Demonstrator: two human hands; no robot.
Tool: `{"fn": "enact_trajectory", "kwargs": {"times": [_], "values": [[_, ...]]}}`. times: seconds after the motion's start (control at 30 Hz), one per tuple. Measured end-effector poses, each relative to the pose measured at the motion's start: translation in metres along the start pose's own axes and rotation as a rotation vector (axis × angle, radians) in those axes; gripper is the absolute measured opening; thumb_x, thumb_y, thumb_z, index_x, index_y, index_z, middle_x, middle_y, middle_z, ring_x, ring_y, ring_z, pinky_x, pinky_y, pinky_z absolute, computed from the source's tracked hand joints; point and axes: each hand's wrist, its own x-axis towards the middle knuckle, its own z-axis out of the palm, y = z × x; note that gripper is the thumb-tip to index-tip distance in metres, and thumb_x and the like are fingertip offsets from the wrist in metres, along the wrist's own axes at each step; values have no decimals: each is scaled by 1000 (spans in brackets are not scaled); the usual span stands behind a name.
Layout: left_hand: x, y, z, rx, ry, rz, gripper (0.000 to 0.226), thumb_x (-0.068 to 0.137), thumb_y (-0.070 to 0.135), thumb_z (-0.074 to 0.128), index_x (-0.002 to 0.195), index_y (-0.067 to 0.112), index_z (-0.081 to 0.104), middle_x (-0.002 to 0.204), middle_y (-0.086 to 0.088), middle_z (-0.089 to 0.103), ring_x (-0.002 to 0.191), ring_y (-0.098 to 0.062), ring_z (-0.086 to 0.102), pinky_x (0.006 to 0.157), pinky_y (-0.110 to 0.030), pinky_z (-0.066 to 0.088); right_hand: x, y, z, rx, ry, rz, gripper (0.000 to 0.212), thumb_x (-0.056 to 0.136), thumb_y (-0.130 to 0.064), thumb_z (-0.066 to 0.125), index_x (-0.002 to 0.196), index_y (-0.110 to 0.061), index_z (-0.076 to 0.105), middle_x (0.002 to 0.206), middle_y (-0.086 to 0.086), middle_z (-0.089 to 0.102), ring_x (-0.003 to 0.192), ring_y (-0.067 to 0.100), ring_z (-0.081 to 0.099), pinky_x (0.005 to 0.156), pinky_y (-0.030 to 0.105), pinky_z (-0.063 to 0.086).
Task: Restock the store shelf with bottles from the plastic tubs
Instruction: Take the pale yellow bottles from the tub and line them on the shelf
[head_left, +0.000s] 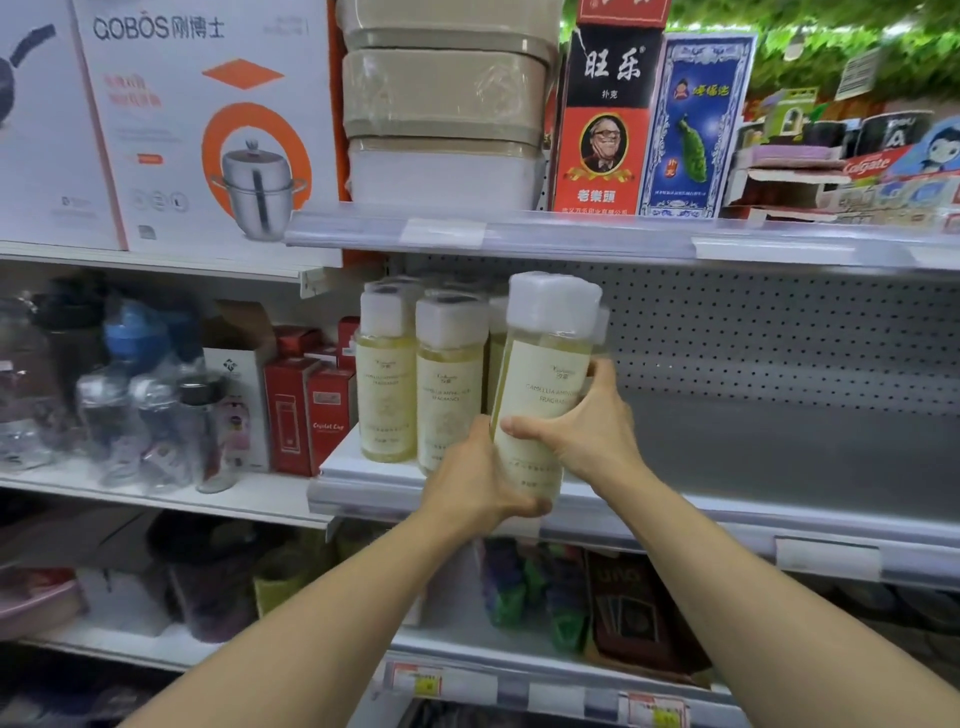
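We've got both hands, left hand (480, 480) and right hand (589, 423), wrapped round the upright pale-yellow white-capped plastic bottle (540, 389); bare white shelf (779, 467) lies at 3 o'clock.

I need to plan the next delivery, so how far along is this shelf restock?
Done: a few bottles already stand at the shelf's left end. In hand: the left hand and right hand grip another bottle at its front edge. Left: the shelf's right part is bare; the tubs are out of view.

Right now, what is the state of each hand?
Left hand: grips the base of the held fragrance bottle.
Right hand: grips the same bottle's side.
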Motion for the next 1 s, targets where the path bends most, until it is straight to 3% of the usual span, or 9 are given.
{"fn": "enact_trajectory", "kwargs": {"times": [0.23, 0.33, 0.4, 0.63, 1.0], "values": [[9, -30, -24, 345, 10, -62, 84, 72, 34, 79, 139, 25, 29, 130, 1, 53, 115, -20, 54, 87, -35, 47, 20, 0, 22, -141, 98, 34, 85, 48, -44, 89, 108, -20, 34, 108, 0, 59, 103, 26, 58, 80, 41, 47], [11, -44, -33, 401, 20, -104, 77, 75, 34, 76, 137, 26, 31, 127, 1, 55, 113, -20, 54, 82, -34, 43, 30, -1, 32, -128, 104, 51, 92, 53, -38, 90, 123, -16, 35, 118, 6, 57, 112, 28, 55, 86, 39, 45], [12, -53, -36, 424, 21, -128, 75, 74, 35, 76, 135, 26, 34, 128, 3, 55, 114, -20, 54, 83, -35, 44, 37, -1, 37, -120, 101, 56, 95, 55, -34, 90, 128, -15, 34, 122, 8, 57, 115, 30, 54, 88, 38, 45], [12, -70, -33, 453, -6, -180, 67, 75, 34, 75, 131, 26, 40, 128, 3, 52, 113, -18, 54, 84, -33, 47, 44, 17, 50, -173, 54, 119, 95, 57, -35, 89, 129, -16, 31, 117, 8, 58, 108, 30, 58, 72, 29, 39], [12, -67, -23, 480, 39, -208, 59, 78, 35, 71, 129, 27, 43, 124, 3, 55, 111, -19, 55, 81, -34, 47, 44, 30, 49, -217, 49, 110, 104, 56, -40, 89, 135, -17, 25, 118, 10, 58, 110, 33, 57, 83, 39, 48]]}}
